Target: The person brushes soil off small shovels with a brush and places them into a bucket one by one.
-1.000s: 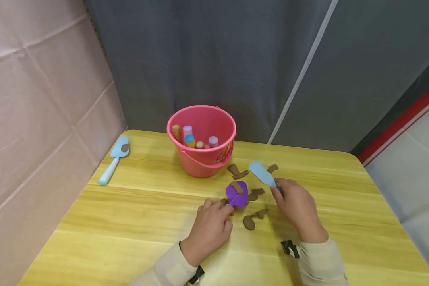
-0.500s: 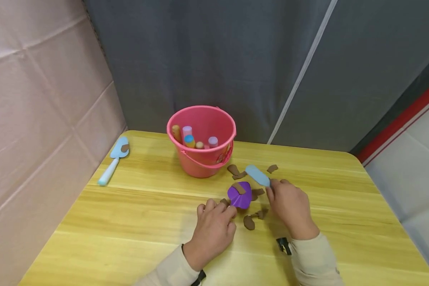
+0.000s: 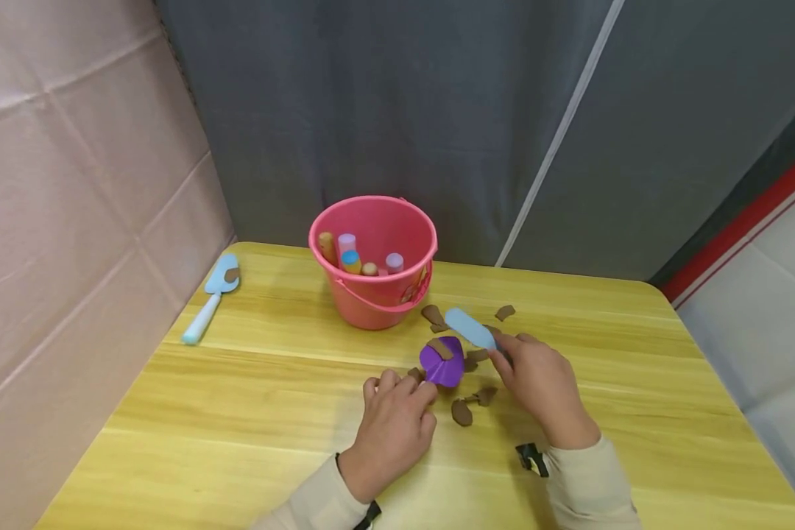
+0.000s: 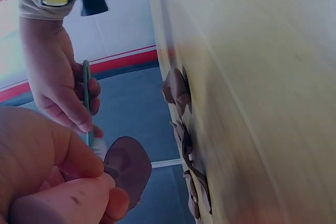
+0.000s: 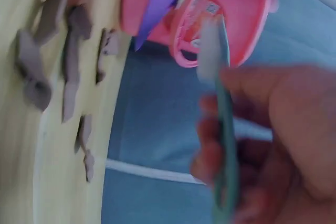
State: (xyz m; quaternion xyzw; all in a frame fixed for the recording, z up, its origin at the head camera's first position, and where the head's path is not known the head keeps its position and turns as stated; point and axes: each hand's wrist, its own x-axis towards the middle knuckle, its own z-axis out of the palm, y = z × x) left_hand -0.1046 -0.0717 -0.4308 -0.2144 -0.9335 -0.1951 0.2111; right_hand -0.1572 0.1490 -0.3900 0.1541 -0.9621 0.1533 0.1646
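Observation:
A small purple toy shovel (image 3: pixel 447 374) is held in my left hand (image 3: pixel 394 427). Its pink handle (image 4: pixel 68 200) lies between thumb and fingers in the left wrist view, and a strip of brown clay (image 3: pixel 441 348) rests on the blade. My right hand (image 3: pixel 542 379) grips a light blue toy spatula (image 3: pixel 469 328) by its teal handle (image 5: pixel 227 145). The spatula's blade points left, close above the shovel. Around both tools, flat brown clay pieces (image 3: pixel 461 413) lie scattered on the table, one more (image 3: pixel 506 313) farther back on the right.
Behind the shovel stands a pink bucket (image 3: pixel 377 302) with several tubes and wooden-looking rods inside. A blue trowel (image 3: pixel 202 315) bearing a bit of brown clay lies at the table's left edge. A grey curtain (image 3: pixel 397 96) hangs behind the yellow wooden table (image 3: pixel 252 412).
My right hand has moved left with the spatula, its blade now nearer the shovel. The shovel shifted right, then slightly back left, with the clay strip still on it.

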